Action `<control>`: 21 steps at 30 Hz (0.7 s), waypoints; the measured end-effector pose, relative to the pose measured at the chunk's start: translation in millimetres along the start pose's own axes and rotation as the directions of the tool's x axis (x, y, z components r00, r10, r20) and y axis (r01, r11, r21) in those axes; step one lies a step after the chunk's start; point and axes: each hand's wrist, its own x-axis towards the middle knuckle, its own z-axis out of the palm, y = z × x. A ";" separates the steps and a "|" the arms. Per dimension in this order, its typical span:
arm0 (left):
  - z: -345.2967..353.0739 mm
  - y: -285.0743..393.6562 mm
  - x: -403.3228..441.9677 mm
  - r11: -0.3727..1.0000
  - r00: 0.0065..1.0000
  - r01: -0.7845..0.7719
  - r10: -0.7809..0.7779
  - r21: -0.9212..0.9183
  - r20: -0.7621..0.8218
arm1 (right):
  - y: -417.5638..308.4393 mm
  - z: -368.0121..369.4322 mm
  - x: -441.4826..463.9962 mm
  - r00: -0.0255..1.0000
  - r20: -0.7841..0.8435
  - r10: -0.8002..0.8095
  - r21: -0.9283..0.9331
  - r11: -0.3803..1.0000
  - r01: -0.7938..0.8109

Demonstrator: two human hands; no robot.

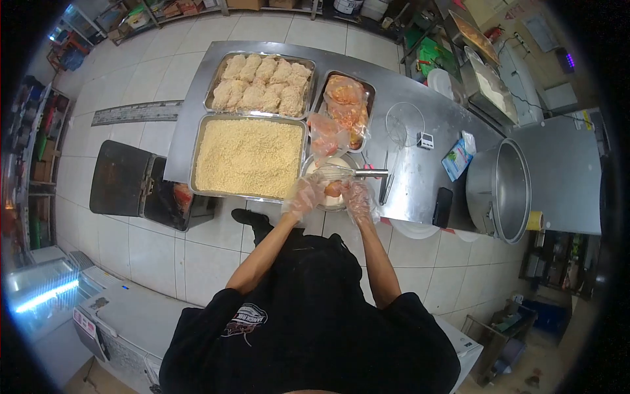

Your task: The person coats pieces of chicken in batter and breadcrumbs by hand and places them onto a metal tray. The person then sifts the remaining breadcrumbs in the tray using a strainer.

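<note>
A steel bowl of pale batter (pixel 336 200) stands at the table's near edge, under both my gloved hands. Between them is a small orange-pink piece of raw chicken (pixel 334 190). My left hand (pixel 304 196), in a clear plastic glove, has its fingers closed at the piece's left side. From the right, my right hand (pixel 359 199), gloved the same way, grips it too. A whisk (pixel 367 173) lies across the bowl's far side, its handle pointing right. Just beyond, a plastic bag of raw chicken (pixel 328 134) hangs over the edge of a tray of marinated chicken (pixel 348 98).
Left of the bowl is a tray of breadcrumbs (pixel 249 157), with a tray of breaded chicken (pixel 262 85) behind it. Rightward on the table are tongs (pixel 384 184), a timer (pixel 425 140), a blue-white packet (pixel 458 157), a phone (pixel 443 207) and a large pot (pixel 482 190). An open bin (pixel 118 177) stands at left.
</note>
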 end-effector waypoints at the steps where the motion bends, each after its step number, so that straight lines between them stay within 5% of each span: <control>1: -8.1 -3.1 -3.4 0.948 0.990 0.125 -0.139 -0.294 -0.027 | 5.8 4.8 2.8 0.994 -0.007 -0.112 -0.079 0.991 0.111; 2: -12.9 -9.7 -7.2 0.946 0.988 0.133 -0.149 -0.295 -0.030 | 11.8 9.8 4.7 0.975 -0.004 -0.223 -0.157 0.963 0.219; 4: -21.1 -27.0 -16.9 0.786 0.975 0.084 -0.191 -0.612 -0.111 | 12.1 17.2 7.1 0.965 0.058 -0.257 -0.189 0.946 0.263; 6: -42.6 -30.8 -28.3 0.795 0.971 0.089 -0.203 -0.600 -0.125 | 5.9 19.5 9.7 0.950 0.120 -0.290 -0.218 0.925 0.310; 9: -70.1 -39.4 -44.9 0.748 0.912 0.292 -0.405 -0.596 -0.061 | -34.1 -1.5 5.6 0.968 0.196 -0.155 -0.205 0.959 0.195; 12: -90.8 -47.1 -61.0 0.650 0.871 0.311 -0.487 -0.694 -0.065 | -55.4 -13.7 0.0 0.994 0.006 -0.112 -0.026 0.993 0.112; 14: -97.5 -55.1 -67.3 0.616 0.857 0.327 -0.514 -0.717 -0.050 | -17.7 4.6 -0.6 0.895 0.081 -0.439 -0.235 0.864 0.445; 15: -100.8 -59.2 -69.0 0.588 0.846 0.335 -0.532 -0.737 -0.040 | 16.2 19.6 -0.7 0.898 0.080 -0.434 -0.237 0.867 0.439; 18: -111.5 -69.8 -71.4 0.590 0.860 0.347 -0.511 -0.729 -0.004 | 100.7 70.2 -6.8 0.751 0.224 -0.622 -0.523 0.573 0.631; 21: -125.2 -88.0 -72.6 0.578 0.880 0.352 -0.473 -0.736 0.050 | 9.9 25.4 -4.8 0.955 0.184 -0.232 -0.496 0.817 0.294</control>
